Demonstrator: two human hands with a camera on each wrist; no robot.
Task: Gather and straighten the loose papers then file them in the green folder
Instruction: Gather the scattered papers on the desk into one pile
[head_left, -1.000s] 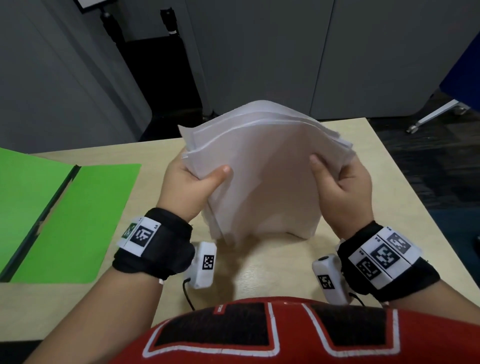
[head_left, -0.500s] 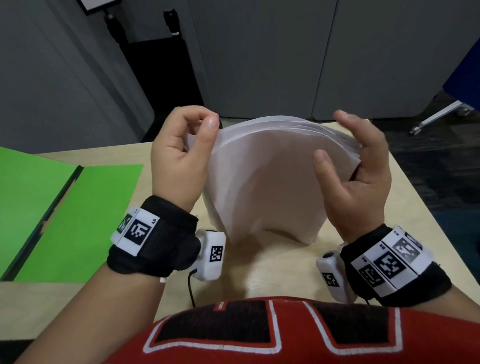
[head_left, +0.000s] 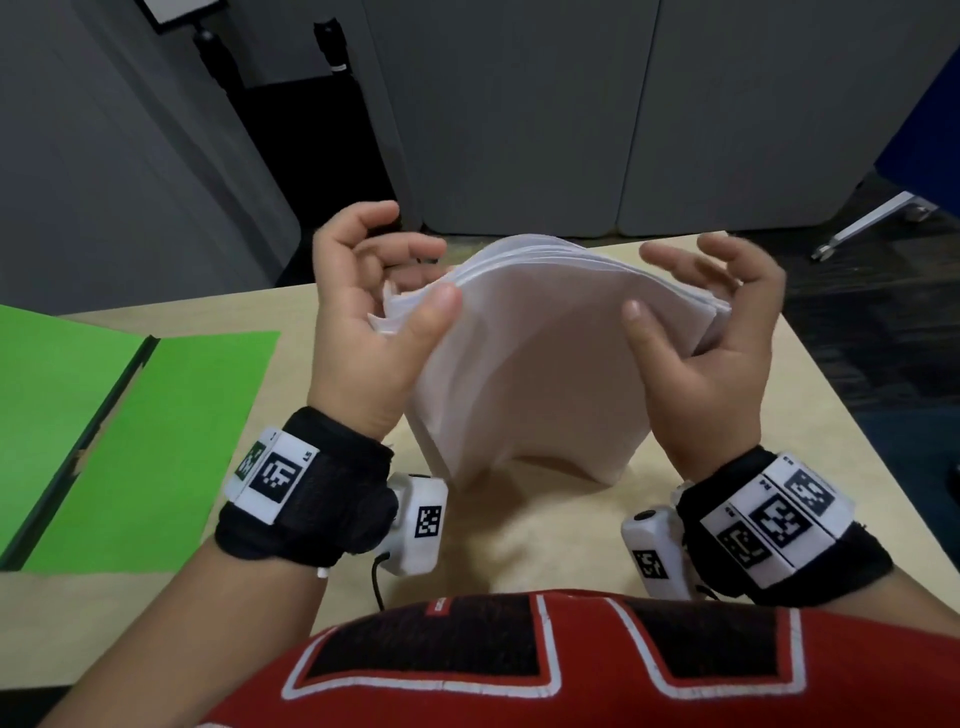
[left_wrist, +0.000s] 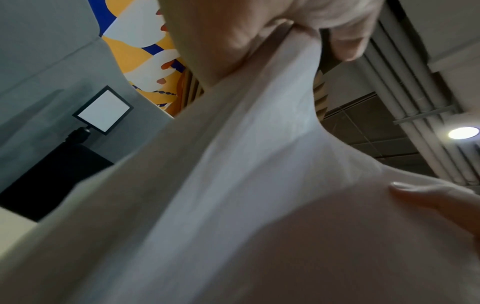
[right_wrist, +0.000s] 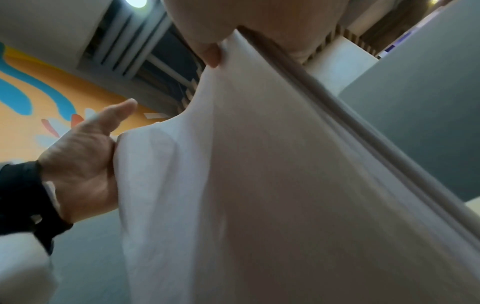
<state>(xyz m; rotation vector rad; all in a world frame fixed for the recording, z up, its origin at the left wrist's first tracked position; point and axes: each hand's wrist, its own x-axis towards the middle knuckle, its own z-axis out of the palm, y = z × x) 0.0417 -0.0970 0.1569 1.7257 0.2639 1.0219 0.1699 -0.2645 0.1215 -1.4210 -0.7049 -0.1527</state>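
Note:
A stack of white papers (head_left: 530, 364) stands on its lower edge on the light wood table (head_left: 519, 540), bowed towards me. My left hand (head_left: 374, 317) holds its left edge, thumb pressed on the near face and fingers curled behind the top corner. My right hand (head_left: 727, 358) cradles the right edge in the web of the thumb; its thumb rests on the near face and its fingers stretch loosely over the top. The papers (left_wrist: 233, 205) fill the left wrist view, and the papers (right_wrist: 259, 185) fill the right wrist view. The green folder (head_left: 145, 441) lies open at the left.
The table's far edge runs just behind the papers and its right edge slants close to my right wrist. Grey partition panels (head_left: 519, 130) stand behind. A black stand with a light panel (head_left: 208, 47) is at the back left, a chair base (head_left: 878, 218) at the right.
Both hands have loosened from a firm grip on the side edges and slid up to the top corners. The stack has bowed more and its top edges look more even.

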